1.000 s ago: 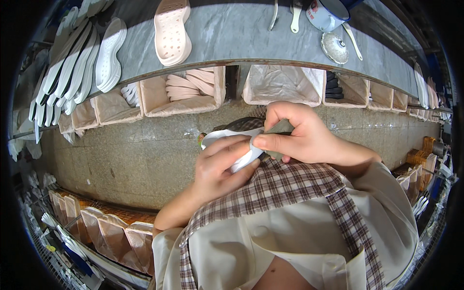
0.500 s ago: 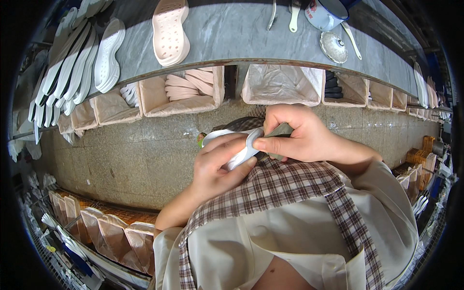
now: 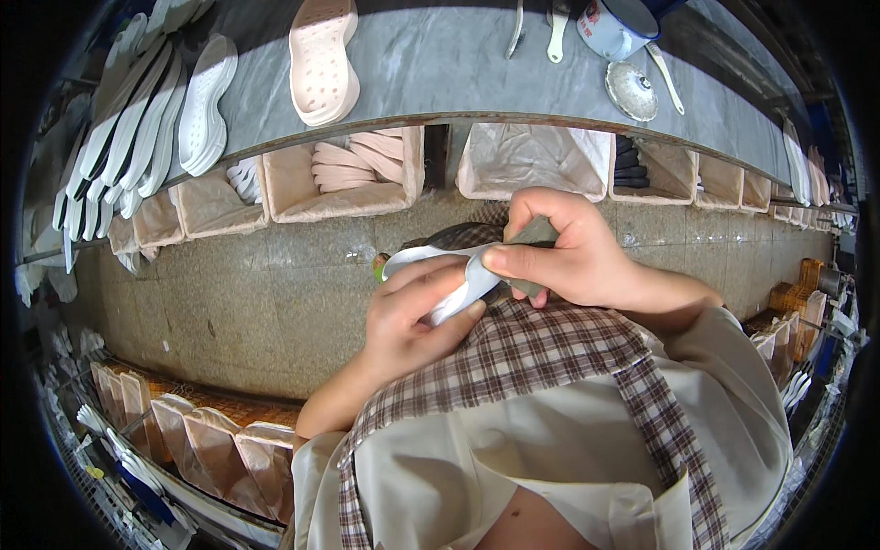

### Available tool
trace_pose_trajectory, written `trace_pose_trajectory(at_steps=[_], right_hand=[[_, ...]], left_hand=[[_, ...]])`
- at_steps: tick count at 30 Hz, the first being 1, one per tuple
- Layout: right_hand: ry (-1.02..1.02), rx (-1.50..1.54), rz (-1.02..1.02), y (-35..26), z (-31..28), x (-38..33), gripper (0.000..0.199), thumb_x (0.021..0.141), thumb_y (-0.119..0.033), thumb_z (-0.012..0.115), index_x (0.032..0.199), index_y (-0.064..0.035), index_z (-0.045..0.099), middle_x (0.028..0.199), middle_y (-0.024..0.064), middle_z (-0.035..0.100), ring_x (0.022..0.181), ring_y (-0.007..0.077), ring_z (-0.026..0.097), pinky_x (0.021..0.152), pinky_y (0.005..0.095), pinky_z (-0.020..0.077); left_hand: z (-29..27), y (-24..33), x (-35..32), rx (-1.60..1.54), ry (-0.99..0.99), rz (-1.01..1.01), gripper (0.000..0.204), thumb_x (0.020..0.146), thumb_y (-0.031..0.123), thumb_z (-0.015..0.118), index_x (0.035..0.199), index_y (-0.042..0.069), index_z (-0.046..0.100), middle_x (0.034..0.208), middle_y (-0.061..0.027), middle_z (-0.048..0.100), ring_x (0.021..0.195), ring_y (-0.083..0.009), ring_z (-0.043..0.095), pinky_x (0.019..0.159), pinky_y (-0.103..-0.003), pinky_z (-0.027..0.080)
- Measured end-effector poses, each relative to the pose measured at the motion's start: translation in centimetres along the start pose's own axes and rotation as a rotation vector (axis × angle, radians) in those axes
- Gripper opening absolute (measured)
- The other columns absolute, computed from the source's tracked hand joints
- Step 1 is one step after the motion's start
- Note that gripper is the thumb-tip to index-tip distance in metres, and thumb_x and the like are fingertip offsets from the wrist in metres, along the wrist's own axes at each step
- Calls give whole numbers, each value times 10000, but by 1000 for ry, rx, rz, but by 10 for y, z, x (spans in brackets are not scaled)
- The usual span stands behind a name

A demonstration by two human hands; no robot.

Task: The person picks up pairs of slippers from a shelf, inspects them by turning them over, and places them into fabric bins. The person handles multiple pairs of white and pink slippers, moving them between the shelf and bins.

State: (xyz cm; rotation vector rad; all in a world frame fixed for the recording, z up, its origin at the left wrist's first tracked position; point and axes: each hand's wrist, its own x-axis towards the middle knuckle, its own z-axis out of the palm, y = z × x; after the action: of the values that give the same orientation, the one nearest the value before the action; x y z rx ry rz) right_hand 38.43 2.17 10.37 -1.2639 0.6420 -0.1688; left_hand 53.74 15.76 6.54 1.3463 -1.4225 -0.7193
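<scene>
In front of my apron, my left hand (image 3: 417, 307) is closed around a white shoe sole (image 3: 454, 301), fingers over it and thumb underneath. The sole is bent, and my palm and fingers cover part of it. My right hand (image 3: 559, 252) pinches a stiff grey-green piece of sheet (image 3: 532, 233) between thumb and fingers. Its thumb tip presses at the sole's right end, where sheet and sole meet. How the sheet lies behind the thumb is hidden.
On the grey worktop (image 3: 431, 64) are a pale pink sole stack (image 3: 323, 69), white soles (image 3: 206, 105), an enamel mug (image 3: 616, 32), a lid (image 3: 632, 90) and brushes (image 3: 556, 32). Lined bins (image 3: 344, 206) stand beneath it. More lined baskets (image 3: 215, 440) stand at lower left.
My right hand has shifted slightly up, its thumb now higher on the sole's end. The grey-green sheet has turned and shows more of its face. My left hand stays nearly in place.
</scene>
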Motion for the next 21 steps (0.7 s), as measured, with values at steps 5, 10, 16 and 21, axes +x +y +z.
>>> trace_pose_trajectory(at_steps=[5, 10, 16, 21], right_hand=[[-70, -181, -150, -2, 0, 0, 198, 856, -148, 641, 774, -46, 491, 603, 22, 567, 456, 41, 510, 371, 180, 385], [109, 391, 7, -8, -4, 6, 168, 853, -136, 639, 787, -55, 508, 597, 41, 549, 429, 75, 513, 339, 200, 364], [31, 287, -245, -24, -13, 5, 212, 866, -133, 579, 779, -56, 401, 553, 46, 472, 361, 73, 384, 316, 202, 290], [46, 152, -146, -27, -8, 2, 205, 827, -172, 678, 743, -76, 517, 590, -18, 547, 406, 9, 424, 334, 151, 292]], left_hand=[[0, 1, -2, 22, 5, -21, 388, 689, 40, 741, 1057, 2, 627, 1015, -143, 629, 877, -256, 624, 755, -318, 492], [-4, -1, -1, -74, 98, 13, 377, 701, 67, 740, 1052, -6, 626, 1011, -145, 637, 892, -257, 620, 777, -331, 480], [-12, 0, -3, -145, 148, -24, 367, 708, 97, 743, 1040, -8, 629, 1006, -141, 642, 904, -249, 614, 801, -329, 466], [-13, 2, -4, -163, 151, -37, 362, 710, 93, 740, 1040, -8, 629, 1010, -138, 640, 907, -249, 614, 804, -327, 465]])
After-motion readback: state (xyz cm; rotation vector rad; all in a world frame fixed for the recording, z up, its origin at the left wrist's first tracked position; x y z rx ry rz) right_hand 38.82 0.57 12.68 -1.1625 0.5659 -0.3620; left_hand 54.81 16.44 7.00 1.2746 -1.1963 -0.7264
